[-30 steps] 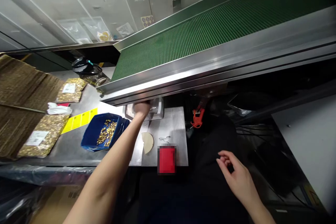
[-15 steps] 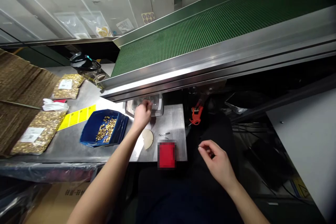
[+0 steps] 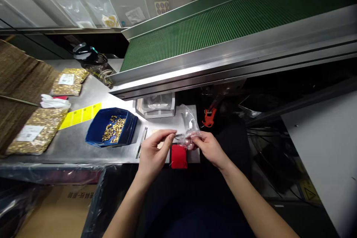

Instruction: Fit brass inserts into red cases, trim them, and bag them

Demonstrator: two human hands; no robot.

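My right hand is closed on a clear plastic bag, which hangs up and away from its fingers over the bench edge. Between the thumb and forefinger of my left hand is a small thin metal piece, its tip at the bag's crumpled lower part. Whether the piece is inside the bag, I cannot tell. Just below both hands sits a red block-like thing at the bench's front edge. Behind them stands a grey tray with clear bags in it. A pale disc is mostly covered by my left hand.
Left of my hands is a blue bin of small brass-coloured parts, beside a slim dark tool. Filled bags, yellow labels and a bottle lie further left. A green conveyor crosses behind; an orange-handled tool hangs right.
My left hand has come back from the grey tray and pinches a small metal piece. My right hand has moved left over the bench and holds a clear bag.
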